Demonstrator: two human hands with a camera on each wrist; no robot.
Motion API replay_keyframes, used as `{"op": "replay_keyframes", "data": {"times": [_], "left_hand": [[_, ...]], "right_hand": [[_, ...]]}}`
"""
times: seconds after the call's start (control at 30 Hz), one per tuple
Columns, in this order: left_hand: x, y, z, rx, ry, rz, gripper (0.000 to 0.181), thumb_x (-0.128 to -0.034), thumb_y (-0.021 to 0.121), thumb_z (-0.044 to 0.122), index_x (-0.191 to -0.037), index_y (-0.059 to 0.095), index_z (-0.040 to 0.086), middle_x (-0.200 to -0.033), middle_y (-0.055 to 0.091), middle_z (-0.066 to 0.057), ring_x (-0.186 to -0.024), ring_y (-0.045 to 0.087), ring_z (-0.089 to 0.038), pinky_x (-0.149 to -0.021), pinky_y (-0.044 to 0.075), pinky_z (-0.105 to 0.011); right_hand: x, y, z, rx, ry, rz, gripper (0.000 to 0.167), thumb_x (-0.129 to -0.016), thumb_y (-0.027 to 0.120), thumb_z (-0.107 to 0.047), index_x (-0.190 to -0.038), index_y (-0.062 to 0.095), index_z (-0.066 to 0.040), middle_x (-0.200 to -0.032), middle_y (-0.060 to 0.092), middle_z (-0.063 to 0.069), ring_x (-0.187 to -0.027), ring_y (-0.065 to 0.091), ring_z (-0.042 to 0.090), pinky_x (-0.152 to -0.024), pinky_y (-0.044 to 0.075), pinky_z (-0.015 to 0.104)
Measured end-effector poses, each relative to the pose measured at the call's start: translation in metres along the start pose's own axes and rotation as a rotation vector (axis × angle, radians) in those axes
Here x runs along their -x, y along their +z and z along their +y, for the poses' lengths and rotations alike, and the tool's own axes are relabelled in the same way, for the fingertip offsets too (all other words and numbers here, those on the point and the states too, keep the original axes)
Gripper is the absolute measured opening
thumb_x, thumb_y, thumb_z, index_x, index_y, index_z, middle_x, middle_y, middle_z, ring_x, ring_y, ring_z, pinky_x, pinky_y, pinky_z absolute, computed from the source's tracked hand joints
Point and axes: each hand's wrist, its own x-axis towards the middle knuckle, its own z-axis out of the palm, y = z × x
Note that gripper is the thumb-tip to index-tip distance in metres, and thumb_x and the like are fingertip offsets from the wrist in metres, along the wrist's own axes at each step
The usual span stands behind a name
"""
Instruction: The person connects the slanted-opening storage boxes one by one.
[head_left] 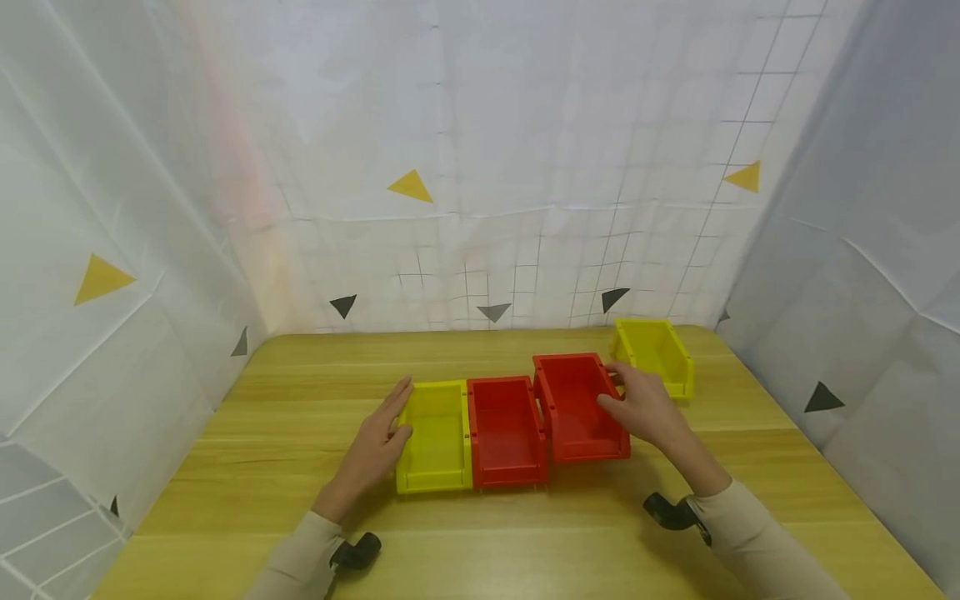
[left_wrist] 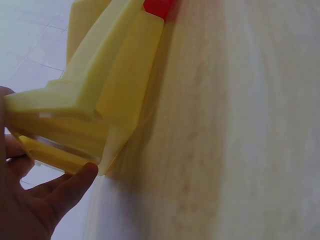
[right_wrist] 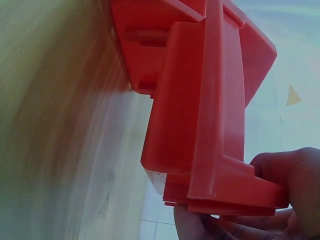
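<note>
Bins at lower centre: yellow bin (head_left: 433,437) touches middle red bin (head_left: 508,429); outer red bin (head_left: 581,404) beside, held seemingly just off bench (head_left: 480,554). Right grip (head_left: 643,404) clasps its right wall, thumb over rim; left grip (head_left: 369,454) unclenched, fingers mostly straight against yellow bin's left side. Far yellow bin (head_left: 656,350) at right, apart. Likely step: adding outer red bin to row. Next move probably calls for lining up side edges, then lowering.
</note>
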Motion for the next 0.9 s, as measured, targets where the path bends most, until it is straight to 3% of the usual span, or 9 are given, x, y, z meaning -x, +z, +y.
{"op": "replay_keyframes", "data": {"times": [0.2,0.47,0.67,0.9], "left_hand": [[-0.001,0.0,-0.002,0.007,0.009,-0.002,0.067,-0.103,0.05,-0.002,-0.165,0.027,0.007,-0.171,0.018,0.004,-0.151,0.027,-0.023,-0.084,0.046,-0.042],[-0.001,0.001,-0.004,-0.002,0.019,-0.001,0.066,-0.1032,0.051,-0.002,-0.165,0.028,0.007,-0.17,0.019,0.003,-0.147,0.035,-0.025,-0.078,0.046,-0.037],[-0.001,0.001,-0.006,-0.007,0.018,0.0,0.066,-0.1031,0.05,-0.002,-0.165,0.028,0.008,-0.17,0.019,0.004,-0.15,0.029,-0.023,-0.08,0.045,-0.038],[-0.001,0.002,-0.006,-0.007,0.021,0.004,0.066,-0.1028,0.05,-0.002,-0.164,0.028,0.005,-0.17,0.019,0.004,-0.152,0.025,-0.023,-0.087,0.044,-0.044]], "right_hand": [[0.0,0.001,0.001,0.002,-0.014,0.006,0.051,-0.094,0.069,-0.007,-0.139,0.053,0.012,-0.126,0.064,0.033,-0.107,0.067,0.046,-0.08,0.06,0.05],[0.0,0.006,0.001,0.038,-0.01,0.021,0.05,-0.094,0.07,-0.007,-0.138,0.053,0.01,-0.123,0.066,0.03,-0.097,0.068,0.038,-0.076,0.061,0.046],[0.002,0.012,0.0,0.12,-0.039,0.071,0.046,-0.091,0.07,-0.005,-0.131,0.054,0.01,-0.101,0.071,0.022,-0.072,0.061,0.026,-0.066,0.06,0.04],[0.005,0.02,-0.002,0.201,-0.071,0.104,0.043,-0.09,0.068,-0.004,-0.126,0.051,0.012,-0.079,0.063,0.013,-0.061,0.054,0.023,-0.057,0.056,0.038]]}}
